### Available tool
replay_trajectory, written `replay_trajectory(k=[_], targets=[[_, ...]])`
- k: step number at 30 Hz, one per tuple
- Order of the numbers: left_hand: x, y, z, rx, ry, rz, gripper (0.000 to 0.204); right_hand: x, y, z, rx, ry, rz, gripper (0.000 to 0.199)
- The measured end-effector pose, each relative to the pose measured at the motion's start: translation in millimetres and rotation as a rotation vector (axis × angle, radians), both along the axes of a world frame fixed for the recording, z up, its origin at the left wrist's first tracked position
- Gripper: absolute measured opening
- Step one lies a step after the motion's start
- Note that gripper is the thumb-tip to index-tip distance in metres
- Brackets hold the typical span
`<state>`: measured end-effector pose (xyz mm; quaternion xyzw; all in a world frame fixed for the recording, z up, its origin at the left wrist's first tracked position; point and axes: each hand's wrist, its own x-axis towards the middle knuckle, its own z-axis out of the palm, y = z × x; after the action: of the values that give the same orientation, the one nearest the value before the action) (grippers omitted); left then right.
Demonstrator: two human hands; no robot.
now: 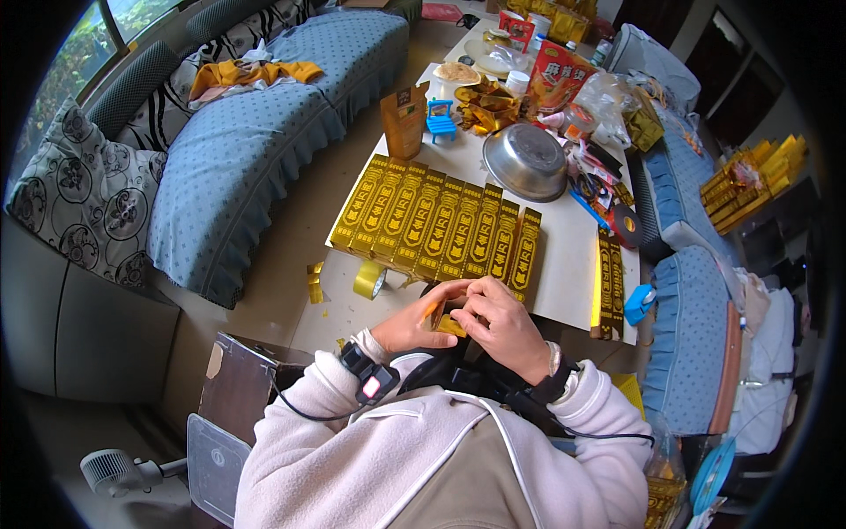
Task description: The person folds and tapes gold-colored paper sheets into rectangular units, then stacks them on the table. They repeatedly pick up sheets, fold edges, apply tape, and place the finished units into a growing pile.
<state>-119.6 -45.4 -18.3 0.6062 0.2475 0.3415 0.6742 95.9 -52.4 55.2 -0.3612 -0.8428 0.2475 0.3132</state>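
Observation:
Close in front of my body, my left hand (414,323) is curled round a narrow gold box (452,326), its thumb along the near side. From the other side my right hand (504,324) bends its fingers onto the same box's near end. Most of that box is hidden behind the hands. Just beyond them, several long gold boxes (434,219) with dark printed panels lie side by side in a tight row on the white table (564,282). A roll of yellowish clear tape (370,279) stands at the row's near left corner.
A steel bowl (526,162), a blue toy chair (440,120) and a brown pouch (404,122) stand beyond the row. More gold boxes (608,286) and a blue tape dispenser (640,303) lie at the right edge. Blue-covered sofas (238,150) flank the table.

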Motion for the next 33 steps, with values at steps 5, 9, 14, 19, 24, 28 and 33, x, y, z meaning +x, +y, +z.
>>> replay_trajectory(k=[5, 9, 14, 19, 24, 28, 33], targets=[[7, -20, -6, -0.072, -0.045, 0.151, 0.065, -7, 3, -1, 0.069, -0.076, -0.003, 0.017], [4, -19, -8, -0.138, -0.11, 0.245, 0.057, -4, 6, 5, -0.007, -0.024, 0.13, 0.025], [-1, -11, -10, -0.058, -0.161, 0.177, 0.06, -3, -2, 7, -0.513, 0.158, 0.183, 0.041], [3, -8, -12, -0.124, -0.223, 0.097, 0.061, -4, -2, 8, -0.331, -0.014, 0.232, 0.054], [6, -7, -20, -0.157, -0.235, 0.154, 0.048, -5, 0, 1, -0.323, 0.085, 0.175, 0.044], [9, -7, -29, 0.134, -0.21, 0.405, 0.045, -6, 2, -9, -0.493, 0.264, 0.124, 0.032], [0, -6, -29, 0.298, -0.166, 0.45, 0.034, -7, 6, -19, -0.487, 0.34, 0.106, 0.022]])
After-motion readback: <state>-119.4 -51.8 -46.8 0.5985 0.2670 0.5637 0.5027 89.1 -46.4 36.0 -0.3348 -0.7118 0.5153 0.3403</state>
